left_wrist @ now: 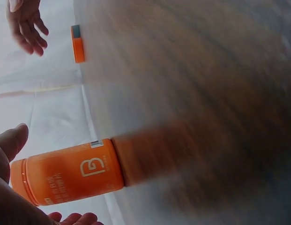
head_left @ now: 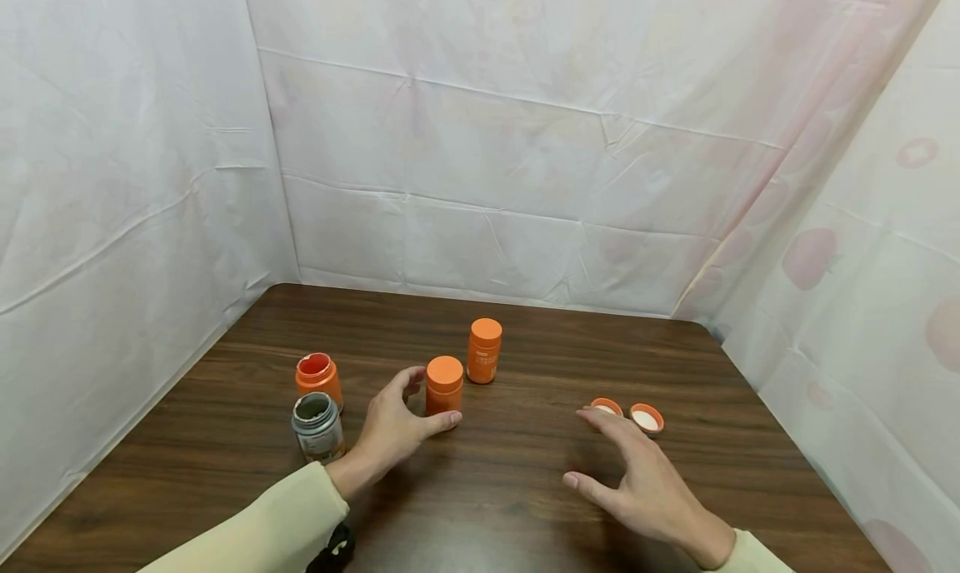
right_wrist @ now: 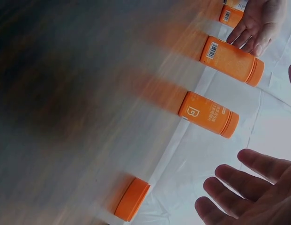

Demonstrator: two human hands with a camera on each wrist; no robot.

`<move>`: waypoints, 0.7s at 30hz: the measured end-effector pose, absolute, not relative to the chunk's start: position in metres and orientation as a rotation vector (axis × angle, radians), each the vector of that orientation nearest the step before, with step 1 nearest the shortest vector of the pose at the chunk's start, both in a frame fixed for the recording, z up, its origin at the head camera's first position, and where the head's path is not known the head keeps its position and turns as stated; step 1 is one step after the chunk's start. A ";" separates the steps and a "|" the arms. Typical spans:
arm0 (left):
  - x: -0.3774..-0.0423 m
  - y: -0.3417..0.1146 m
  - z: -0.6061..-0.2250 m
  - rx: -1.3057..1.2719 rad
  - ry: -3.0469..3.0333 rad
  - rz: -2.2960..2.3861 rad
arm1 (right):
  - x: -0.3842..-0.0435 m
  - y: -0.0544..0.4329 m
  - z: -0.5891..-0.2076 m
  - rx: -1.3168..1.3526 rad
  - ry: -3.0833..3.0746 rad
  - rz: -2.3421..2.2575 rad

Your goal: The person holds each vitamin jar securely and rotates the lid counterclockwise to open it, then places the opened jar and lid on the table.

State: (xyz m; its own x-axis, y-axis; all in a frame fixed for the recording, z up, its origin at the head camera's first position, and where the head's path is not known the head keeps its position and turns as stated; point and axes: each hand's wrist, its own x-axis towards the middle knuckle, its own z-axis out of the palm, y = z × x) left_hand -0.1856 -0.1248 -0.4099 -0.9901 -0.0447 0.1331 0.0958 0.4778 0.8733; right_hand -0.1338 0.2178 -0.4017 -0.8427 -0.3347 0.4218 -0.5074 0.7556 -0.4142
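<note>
My left hand (head_left: 397, 423) curves loosely around the nearer capped orange bottle (head_left: 444, 390), thumb in front and fingers behind. In the left wrist view this bottle (left_wrist: 70, 173) stands between thumb and fingers, with no firm grip visible; whether the skin touches it I cannot tell. Just behind it is a second capped orange bottle (head_left: 483, 352), upright. My right hand (head_left: 645, 481) hovers over the table at the right, holding nothing, its fingers spread in the right wrist view. Two caps, an orange-rimmed cap (head_left: 648, 419) and another cap (head_left: 606, 406) partly covered by that hand, lie upturned beyond its fingers.
At the left, an uncapped orange bottle (head_left: 318, 377) and an uncapped grey bottle (head_left: 318, 427) stand close together beside the left wrist. The dark wooden table (head_left: 525, 506) is bounded by pale cloth (head_left: 480, 140) behind and on both sides. A black object (head_left: 333, 548) shows below the left sleeve.
</note>
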 end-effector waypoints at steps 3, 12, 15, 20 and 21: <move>-0.188 -0.124 -0.412 -0.018 -2.586 -1.571 | -0.133 0.217 -0.402 0.670 -2.630 0.759; -0.195 -0.119 -0.419 -0.008 -2.581 -1.617 | -0.133 0.215 -0.402 0.691 -2.639 0.763; -0.197 -0.117 -0.420 -0.008 -2.578 -1.624 | -0.133 0.214 -0.403 0.695 -2.648 0.772; -0.199 -0.116 -0.421 0.018 -2.584 -1.636 | -0.133 0.214 -0.403 0.704 -2.649 0.777; -0.200 -0.116 -0.422 0.021 -2.583 -1.645 | -0.133 0.214 -0.403 0.705 -2.648 0.777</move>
State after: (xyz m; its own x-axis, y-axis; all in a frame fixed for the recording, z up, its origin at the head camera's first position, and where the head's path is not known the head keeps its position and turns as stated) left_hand -0.1999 -0.1156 -0.4217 -0.9968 -0.0541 0.0594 0.0309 0.4236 0.9053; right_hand -0.1333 0.2138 -0.4033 -0.8373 -0.3713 0.4012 -0.5292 0.7346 -0.4246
